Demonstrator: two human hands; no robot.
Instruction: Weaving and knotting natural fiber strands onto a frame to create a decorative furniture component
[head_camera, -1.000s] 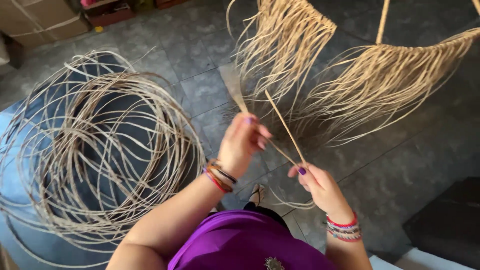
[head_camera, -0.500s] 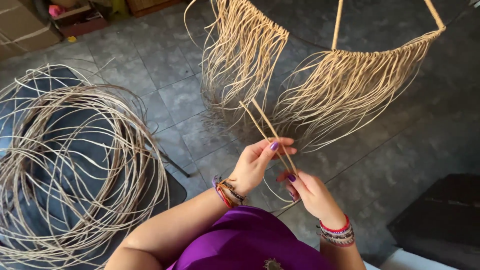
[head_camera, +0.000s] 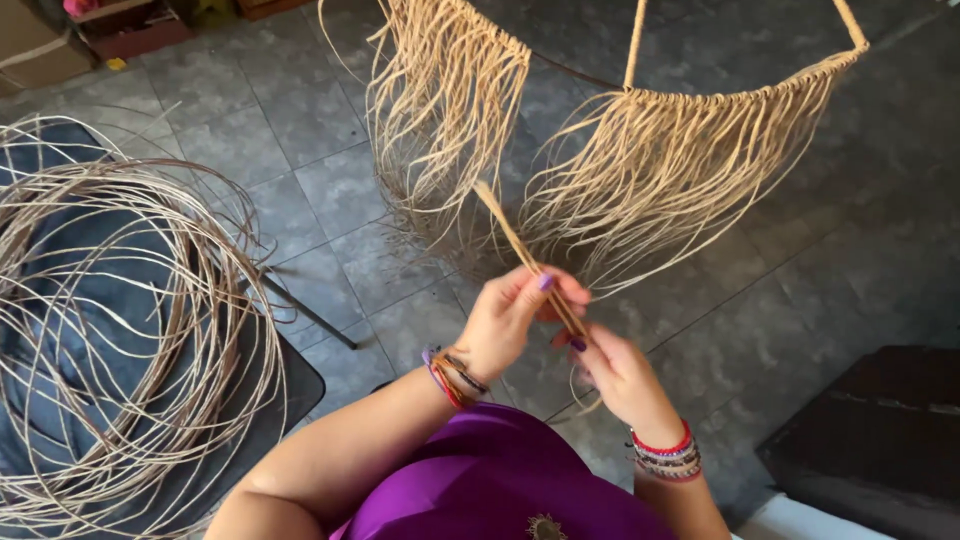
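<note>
Item: strands (head_camera: 525, 262), now drawn lower, pinched by my left hand (head_camera: 512, 318) and right hand (head_camera: 618, 375); fringe (head_camera: 660, 170) nearer.

The supporting surface is the floor (head_camera: 300, 190), laid with square grey stone tiles with visible joint lines. At the left of the frame, a dark blue-grey cloth (head_camera: 70, 300) lies on a dark flat base, and a large loose coil of pale cane strands (head_camera: 150, 330) rests on the cloth. A thin dark rod (head_camera: 305, 320) lies on the tiles just beside the coil's right edge. At the upper left corner, a cardboard box (head_camera: 35, 40) and a low reddish tray (head_camera: 125, 30) stand on the floor. At the lower right, a dark block-shaped object (head_camera: 880, 440) rests on the tiles.
</note>
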